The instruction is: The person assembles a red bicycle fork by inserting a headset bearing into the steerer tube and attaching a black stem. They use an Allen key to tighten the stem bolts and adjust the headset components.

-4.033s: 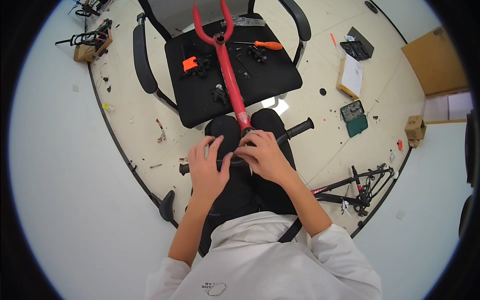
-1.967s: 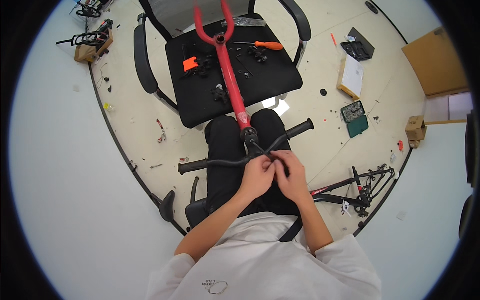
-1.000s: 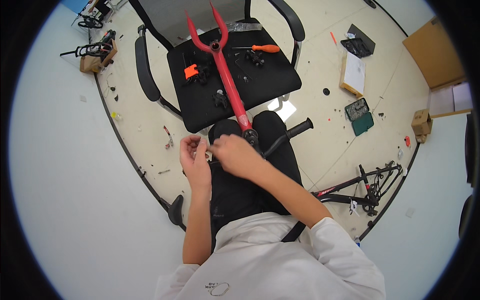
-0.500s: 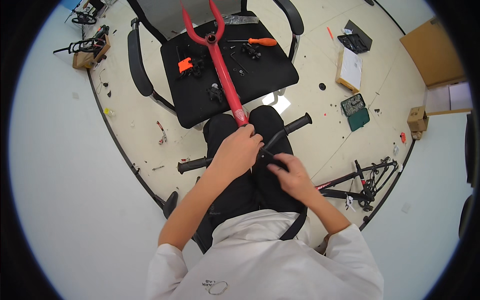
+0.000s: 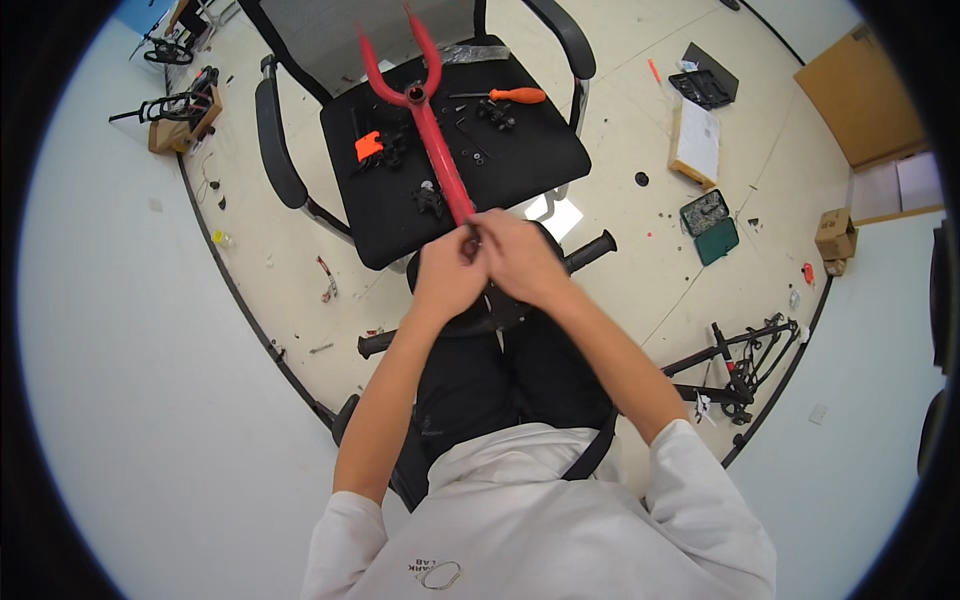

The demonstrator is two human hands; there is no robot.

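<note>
Your right hand [image 5: 520, 262] has joined your left hand [image 5: 448, 274] beside the red tube [image 5: 442, 160]: 1 shared worksite. Fingers curled; cannot tell what's held.

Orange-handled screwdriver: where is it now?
Head view, upper middle: the orange-handled screwdriver lies on the black chair seat, right of the red fork, just below the clear plastic packet.
</note>
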